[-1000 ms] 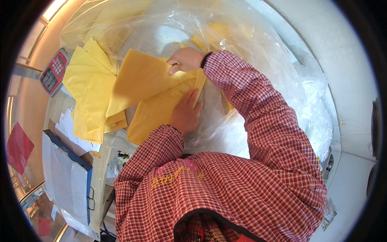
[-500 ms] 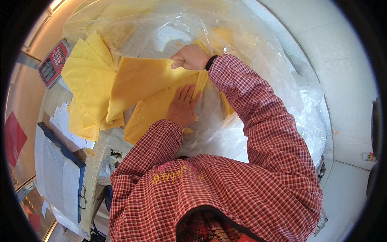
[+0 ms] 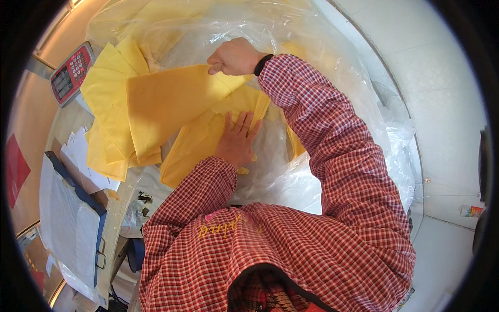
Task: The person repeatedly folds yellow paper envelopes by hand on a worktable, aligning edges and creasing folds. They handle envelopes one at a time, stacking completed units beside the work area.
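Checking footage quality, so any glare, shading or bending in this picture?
Head view: glare whitens the clear plastic right of the left hand; head view: the raised yellow sheet looks darker toward its lower left; head view: edges bow near the picture's rim.

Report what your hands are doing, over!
Right hand holding up a yellow sheet. Left hand flat on the pile below. Plastic beside the pile, blocking neither hand.

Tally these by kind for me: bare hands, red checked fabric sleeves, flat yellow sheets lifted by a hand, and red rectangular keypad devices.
Bare left hand and bare right hand: 2
Red-and-white checked fabric sleeves: 2
Flat yellow sheet lifted by the right hand: 1
Red rectangular keypad device: 1
Total: 6
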The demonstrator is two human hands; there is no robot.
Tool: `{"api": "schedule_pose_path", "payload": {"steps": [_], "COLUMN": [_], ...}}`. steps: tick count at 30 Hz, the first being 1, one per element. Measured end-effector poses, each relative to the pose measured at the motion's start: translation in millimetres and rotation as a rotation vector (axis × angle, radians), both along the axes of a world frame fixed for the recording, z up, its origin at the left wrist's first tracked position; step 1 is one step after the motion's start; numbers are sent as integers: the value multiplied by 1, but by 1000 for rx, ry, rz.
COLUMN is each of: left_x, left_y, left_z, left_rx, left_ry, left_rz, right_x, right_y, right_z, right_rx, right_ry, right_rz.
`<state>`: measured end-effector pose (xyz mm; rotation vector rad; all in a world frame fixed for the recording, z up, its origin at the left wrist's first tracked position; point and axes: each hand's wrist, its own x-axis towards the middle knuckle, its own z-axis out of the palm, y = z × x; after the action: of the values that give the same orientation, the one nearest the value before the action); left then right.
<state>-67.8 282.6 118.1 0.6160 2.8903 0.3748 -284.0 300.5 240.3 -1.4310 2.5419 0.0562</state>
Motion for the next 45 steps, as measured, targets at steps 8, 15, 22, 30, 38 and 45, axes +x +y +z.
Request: {"api": "schedule_pose_path", "payload": {"steps": [8, 15, 22, 30, 38, 45], "left_x": [-1, -7, -9, -1, 1, -5], "left_y": [-2, -9, -9, -20, -18, -12], "left_z": [13, -9, 5, -2, 1, -3], "left_rx": [24, -63, -197, -36, -2, 106], "left_ry": [-32, 151, -11, 135, 106, 147], "left_rz": [61, 373, 277, 256, 239, 160], "right_x": [6, 41, 57, 16, -22, -112], "right_y": [-39, -37, -34, -20, 37, 103], "right_z": [-4, 5, -7, -14, -49, -52], "right_rx": [-30, 49, -258, -343, -1011, -725], "right_ry": [87, 84, 43, -258, -681, 143], "right_rz": [260, 479, 675, -189, -863, -906]}}
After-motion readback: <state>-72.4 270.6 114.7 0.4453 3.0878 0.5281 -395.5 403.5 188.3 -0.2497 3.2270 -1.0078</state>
